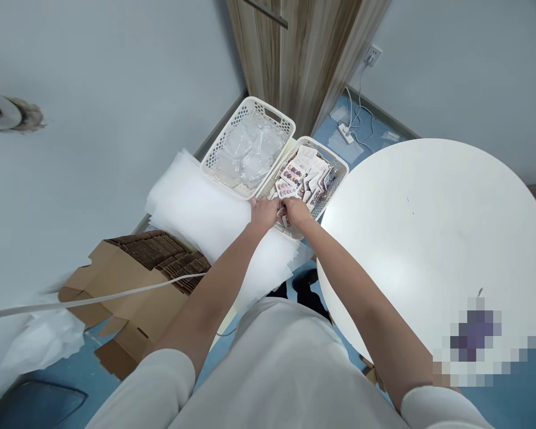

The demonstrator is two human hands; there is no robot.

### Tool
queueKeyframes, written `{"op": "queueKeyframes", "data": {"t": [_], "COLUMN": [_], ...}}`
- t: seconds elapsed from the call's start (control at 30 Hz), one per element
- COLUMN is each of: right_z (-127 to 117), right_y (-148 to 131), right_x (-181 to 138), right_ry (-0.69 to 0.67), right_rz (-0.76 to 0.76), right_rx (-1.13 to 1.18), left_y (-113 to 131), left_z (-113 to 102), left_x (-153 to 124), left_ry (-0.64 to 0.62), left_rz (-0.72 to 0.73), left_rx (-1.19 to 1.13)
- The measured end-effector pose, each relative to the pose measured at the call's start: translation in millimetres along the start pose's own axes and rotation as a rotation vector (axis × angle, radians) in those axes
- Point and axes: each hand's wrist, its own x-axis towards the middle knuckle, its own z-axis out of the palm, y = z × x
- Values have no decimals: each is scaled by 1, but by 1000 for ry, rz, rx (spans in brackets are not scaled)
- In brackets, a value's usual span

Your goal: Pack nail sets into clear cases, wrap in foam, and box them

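Note:
My left hand [264, 213] and my right hand [296, 213] are close together at the near end of a white plastic basket [339, 165]. This basket holds a heap of small printed cards [293, 173], some with rows of coloured oval shapes like press-on nails. The fingers of my left hand are curled at the basket's left rim. My right hand is closed over the cards there, knuckles up. What either hand grips is hidden. Touching this basket on the left is a second white basket [209, 161] with clear plastic packaging [254, 149] in it.
White foam sheets [183, 199] lie in front of the baskets. Flattened brown cardboard boxes [129, 280] stand at lower left, crossed by a pale cable [116, 295]. A round white table [429, 220] is on the right. A power strip [345, 133] lies on the floor behind.

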Motion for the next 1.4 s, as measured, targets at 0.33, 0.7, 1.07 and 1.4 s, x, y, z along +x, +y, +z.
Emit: {"op": "queueKeyframes", "data": {"t": [0.33, 0.7, 1.07, 1.4], "right_z": [-8, -53, -59, -13], "right_y": [4, 14, 64, 122], "right_x": [1, -39, -153, -273], "right_ry": [60, 285, 427, 366], "right_rz": [-24, 45, 133, 117], "right_rx": [156, 615, 998, 1197], "left_y": [-5, -3, 88, 177], "left_z": [-1, -27, -29, 20], "left_x": [-6, -13, -46, -75], "left_ry": [29, 197, -22, -121], "left_rz": [-79, -104, 138, 164], "left_rx": [-148, -833, -1170, -1079]}}
